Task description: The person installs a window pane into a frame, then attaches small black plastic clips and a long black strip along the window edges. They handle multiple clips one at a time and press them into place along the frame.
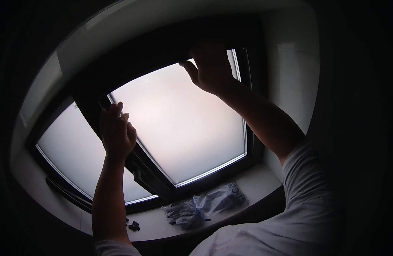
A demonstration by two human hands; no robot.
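Some dark pieces (134, 226) and plastic bags (222, 198) lie below the window (183, 115).

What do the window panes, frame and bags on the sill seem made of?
Window panes: probably frosted glass; light comes through milky. Window frame: dark, smooth-looking, perhaps painted metal or plastic; shadow leaves it open. Bags: likely thin, glossy plastic film, being wrinkled and see-through.

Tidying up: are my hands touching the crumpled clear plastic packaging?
No, your left hand and right hand are up at the dark window frame, above that packaging.
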